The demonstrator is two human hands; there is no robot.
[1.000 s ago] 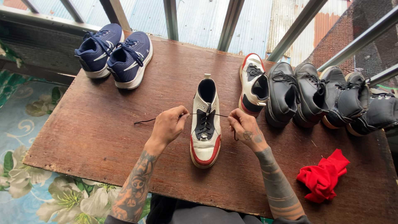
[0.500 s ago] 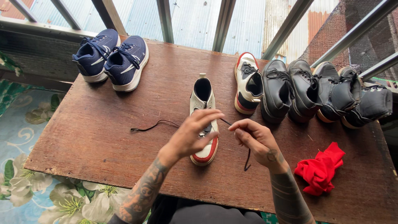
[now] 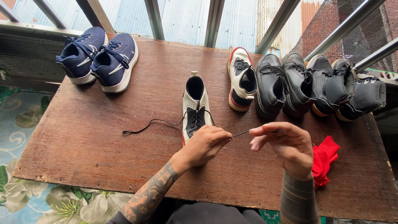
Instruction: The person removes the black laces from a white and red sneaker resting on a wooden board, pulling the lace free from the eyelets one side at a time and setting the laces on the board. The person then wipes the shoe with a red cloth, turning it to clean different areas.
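Note:
A white high-top shoe with red sole and black tongue (image 3: 195, 105) stands in the middle of the brown wooden table (image 3: 103, 137), toe toward me. Its black lace (image 3: 145, 125) trails loose to the left on the wood. My left hand (image 3: 204, 145) covers the shoe's toe and pinches the other lace end. My right hand (image 3: 284, 145) is raised to the right of the shoe, fingers pinching the same lace end, which is stretched taut between both hands.
The matching white and red shoe (image 3: 241, 79) stands behind, beside a row of black shoes (image 3: 315, 85) at the right. A navy pair of sneakers (image 3: 97, 58) sits at the far left corner. A red cloth (image 3: 325, 155) lies partly behind my right hand.
Both hands drew toward me and to the right. The right lace end, which hung down from my right hand, is now held taut between both hands. The left lace end stays on the table.

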